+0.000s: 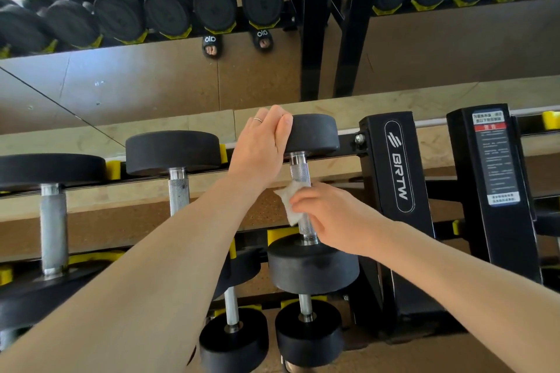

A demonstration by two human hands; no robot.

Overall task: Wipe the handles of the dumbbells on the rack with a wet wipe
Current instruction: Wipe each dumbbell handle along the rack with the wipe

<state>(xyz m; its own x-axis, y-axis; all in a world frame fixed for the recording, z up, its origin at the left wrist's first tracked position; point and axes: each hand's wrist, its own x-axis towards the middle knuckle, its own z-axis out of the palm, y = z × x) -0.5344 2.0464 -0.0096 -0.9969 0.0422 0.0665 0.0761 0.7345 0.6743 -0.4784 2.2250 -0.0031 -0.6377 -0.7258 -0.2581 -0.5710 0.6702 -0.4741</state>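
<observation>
My right hand (330, 218) holds the wet wipe (291, 206) pinched in curled fingers and wrapped against the knurled steel handle (300, 174) of the rightmost dumbbell (312, 263) on the upper tier. The wipe sits on the lower half of the handle, bunched on its left side; how far it wraps round the back is hidden by my fingers. My left hand (262, 145) lies with straight fingers against the far head (313, 133) of that dumbbell, steadying it, gripping nothing.

Judgement on handling: the wipe is soft, limp and light, and will fold or slip unless pinched and pressed to the metal. The handle is rigid and rough with knurling, so it should drag on the cloth and not let it slide freely. The dumbbell looks heavy and seated; it is better braced at the head, as now, than lifted.

Holders: the rack (397, 160) carries its dumbbells in yellow cradles (280, 235). On the upper tier, two further dumbbells lie to the left, the nearer (178, 188) partly behind my left forearm and the farther (53, 221) at the frame edge. A lower tier shows two more (306, 330). A black upright with a warning label (492, 157) stands to the right. A mirror (151, 82) behind repeats the stock.
</observation>
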